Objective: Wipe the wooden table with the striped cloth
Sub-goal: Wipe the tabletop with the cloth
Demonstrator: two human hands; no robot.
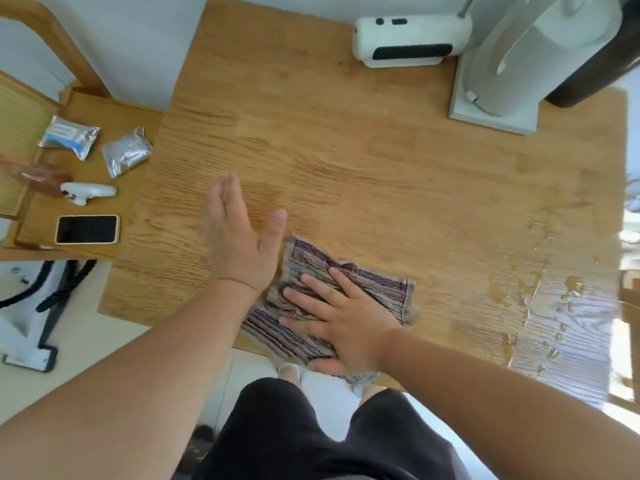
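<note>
Spanning most of your view, the wooden table runs from the wall down to your black shorts. At its far right corner stands a tall white appliance on a flat grey base. Along the table's right side a wet patch shines, with streaks and small droplets reaching toward the near edge. To your left sits a lower wooden side table, just beside the big one. The striped cloth lies rumpled on the near middle of the wooden table, with its near corner hanging a little over the table's edge. It is well apart from the wet patch on its right. Your right hand lies flat on top of the cloth, palm down. Its fingers are straight and spread toward the left, pressing the fabric rather than pinching it. Your left hand is just left of the cloth with its fingers straight and held together. Its thumb is stretched out near the cloth's far left corner and it holds nothing. It is blurred, so you cannot tell whether it touches the wood. A white device with a black panel sits at the table's far edge, just beside the grey base. On the side table lie a smartphone with a dark screen, two foil packets, and a small white gadget between the packets and the phone.
</note>
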